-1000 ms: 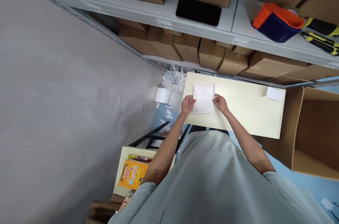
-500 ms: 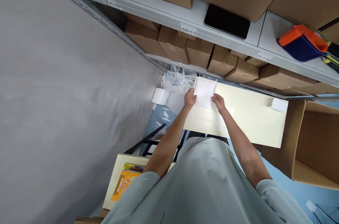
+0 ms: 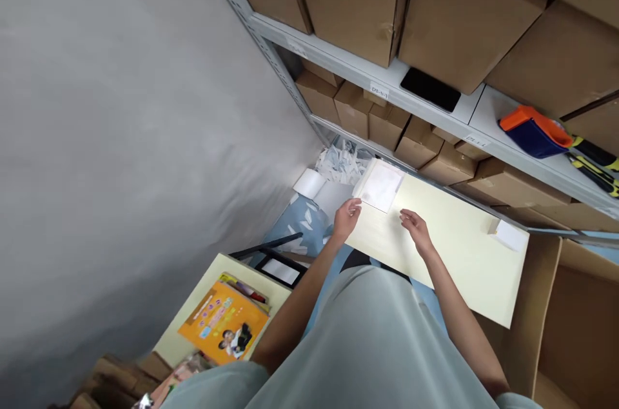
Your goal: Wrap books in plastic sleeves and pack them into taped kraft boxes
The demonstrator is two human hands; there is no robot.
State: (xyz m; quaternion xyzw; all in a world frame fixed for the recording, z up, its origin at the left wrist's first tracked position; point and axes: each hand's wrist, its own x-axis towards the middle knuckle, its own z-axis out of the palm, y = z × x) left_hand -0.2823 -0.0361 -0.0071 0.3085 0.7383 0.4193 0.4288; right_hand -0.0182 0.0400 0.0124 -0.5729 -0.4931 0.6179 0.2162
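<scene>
A flat white rectangular sheet or packet (image 3: 383,186) lies at the left end of the cream tabletop (image 3: 449,241), near the shelf. Close to its lower left corner is my left hand (image 3: 346,219), its fingers loosely bent with nothing seen in them. My right hand (image 3: 416,229) hovers over the tabletop, to the right of the packet and nearer my body. Its fingers are apart and hold nothing. Whether the left fingertips touch the packet's edge I cannot tell.
A white roll (image 3: 309,183) and paper scraps (image 3: 343,164) lie beyond the table's left end. An open carton (image 3: 529,319) stands at the right. Shelves hold boxes, a black phone (image 3: 430,89) and an orange-blue holder (image 3: 534,131). Orange books (image 3: 225,322) lie on a side table at left.
Both hands have let go of the white packet and drawn back toward my body. The packet stays on the tabletop. The view has tilted and shifted, showing more of the books.
</scene>
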